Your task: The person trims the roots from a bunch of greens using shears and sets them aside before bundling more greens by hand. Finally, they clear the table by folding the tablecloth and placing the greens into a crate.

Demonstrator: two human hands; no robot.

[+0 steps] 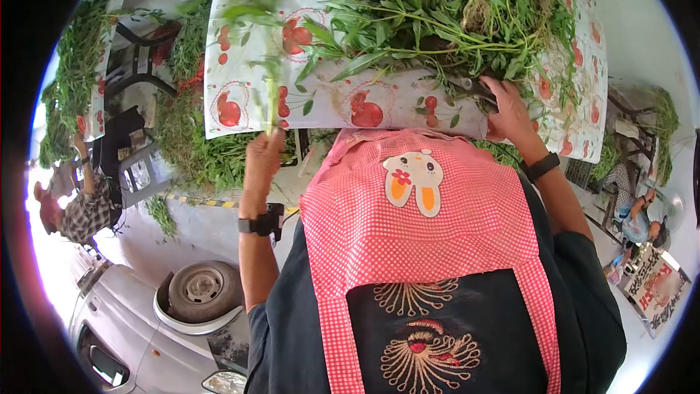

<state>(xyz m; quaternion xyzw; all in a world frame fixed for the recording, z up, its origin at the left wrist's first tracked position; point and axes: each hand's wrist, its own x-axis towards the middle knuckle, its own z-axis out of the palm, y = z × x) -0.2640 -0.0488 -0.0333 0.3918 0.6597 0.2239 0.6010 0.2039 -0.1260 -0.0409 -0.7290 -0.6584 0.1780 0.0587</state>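
My left hand (pixel 264 160) is closed around the lower stems of a leafy green bunch (pixel 272 91), held upright at the table's front edge. The bunch's top is smeared by motion. My right hand (pixel 510 113) rests at the front edge of the table with its fingers curled round a dark metal tool (pixel 475 90) that looks like shears. Part of this tool is hidden by the fingers. Just beyond it lies a large heap of cut green plants (pixel 437 7), some with pale roots showing, on a fruit-patterned tablecloth (pixel 321 106).
More greens (pixel 219 160) lie below the table on the left. A grey plastic chair (pixel 146 171) and a person in a checked shirt (pixel 87 208) are at the far left. A silver vehicle (pixel 138 306) stands lower left. Another person (pixel 642 219) sits at the far right.
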